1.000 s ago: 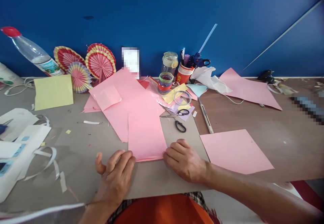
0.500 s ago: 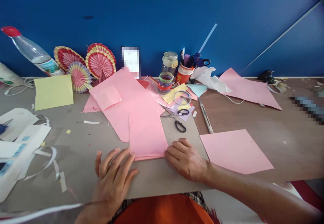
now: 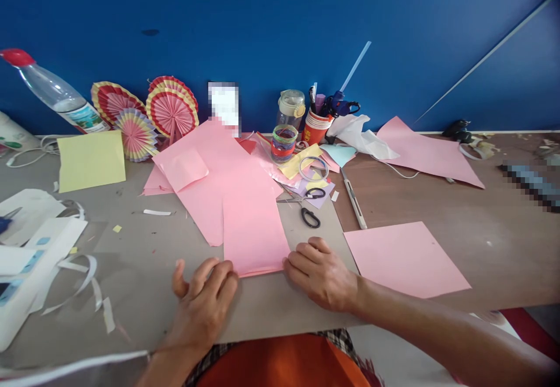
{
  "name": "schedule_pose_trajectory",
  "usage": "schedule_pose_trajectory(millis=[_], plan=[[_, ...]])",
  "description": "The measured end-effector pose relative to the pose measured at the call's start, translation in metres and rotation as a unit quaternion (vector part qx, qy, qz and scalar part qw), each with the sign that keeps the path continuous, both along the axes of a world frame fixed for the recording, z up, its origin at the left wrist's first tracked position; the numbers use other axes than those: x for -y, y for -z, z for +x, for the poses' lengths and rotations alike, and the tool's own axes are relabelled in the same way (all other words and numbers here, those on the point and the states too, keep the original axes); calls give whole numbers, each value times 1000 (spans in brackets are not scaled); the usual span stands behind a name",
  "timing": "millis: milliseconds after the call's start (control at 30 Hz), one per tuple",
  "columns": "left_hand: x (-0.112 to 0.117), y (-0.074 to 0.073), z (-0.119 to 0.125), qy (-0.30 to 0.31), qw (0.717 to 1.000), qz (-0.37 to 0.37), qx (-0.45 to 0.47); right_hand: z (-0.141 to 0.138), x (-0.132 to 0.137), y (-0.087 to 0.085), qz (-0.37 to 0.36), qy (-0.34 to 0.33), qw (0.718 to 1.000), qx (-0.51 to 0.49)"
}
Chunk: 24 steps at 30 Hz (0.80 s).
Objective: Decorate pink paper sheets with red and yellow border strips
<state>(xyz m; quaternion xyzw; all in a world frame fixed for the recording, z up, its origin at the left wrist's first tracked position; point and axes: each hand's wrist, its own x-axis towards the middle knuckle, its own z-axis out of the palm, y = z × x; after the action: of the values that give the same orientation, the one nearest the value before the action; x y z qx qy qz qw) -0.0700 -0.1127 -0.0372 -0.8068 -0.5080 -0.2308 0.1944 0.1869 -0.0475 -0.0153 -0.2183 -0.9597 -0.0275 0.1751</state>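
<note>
A folded pink paper (image 3: 254, 229) lies in front of me, its folded layers showing along the near edge. My left hand (image 3: 203, 302) has its fingers curled at the near left corner, closed on the paper, with the little finger sticking out. At the near right corner my right hand (image 3: 326, 276) is closed, its fingertips pinching the edge; its thumb is hidden. Beyond the folded piece, and partly under it, spreads a larger pink sheet (image 3: 210, 171).
Black-handled scissors (image 3: 310, 217), a utility knife (image 3: 354, 200) and a tape ring (image 3: 314, 168) lie behind my right hand. A pink square sheet (image 3: 406, 261) is at right. Paper fans (image 3: 172, 107) and a tilted bottle (image 3: 56, 95) lean at the blue wall. A white power strip (image 3: 56, 247) sits left.
My left fingers, stretched out before, have curled in at the paper's left corner. My right hand stays at the right corner.
</note>
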Motion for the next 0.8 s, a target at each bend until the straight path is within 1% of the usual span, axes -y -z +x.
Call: schedule_pose_trajectory(millis=[33,67,167,233,333,400,467,567,633,700,733,767,800], plan=[[0,1,1,8,1000,-12,-9,0,0,2,0,2,1000,7],[-1,1,2,3,1000,-29,-5,1,0,3,-2,6,1000,17],[-3,-5,6,-3,996,-92,17,4,1,6,-22,19,997,70],[-5,-12,7,25,991,-128,5,6,2,6,-28,25,994,99],[-6,-18,3,64,987,-149,-18,11,5,6,-22,30,992,121],[-2,-15,-1,74,986,-146,-24,13,7,5,-28,40,989,139],[6,-8,-3,64,987,-144,-21,15,7,4,-41,46,987,149],[18,1,-2,25,990,-138,-5,19,4,-3,-76,54,984,150],[23,3,1,6,990,-144,8,18,2,-13,-104,90,980,142],[26,2,5,-7,988,-151,14,12,4,-24,-112,132,979,107],[27,2,7,-12,988,-152,12,6,8,-28,-109,140,981,84],[28,1,8,-16,988,-152,7,-1,12,-30,-106,134,983,61],[28,1,9,-19,989,-149,0,-8,17,-30,-107,114,987,48]])
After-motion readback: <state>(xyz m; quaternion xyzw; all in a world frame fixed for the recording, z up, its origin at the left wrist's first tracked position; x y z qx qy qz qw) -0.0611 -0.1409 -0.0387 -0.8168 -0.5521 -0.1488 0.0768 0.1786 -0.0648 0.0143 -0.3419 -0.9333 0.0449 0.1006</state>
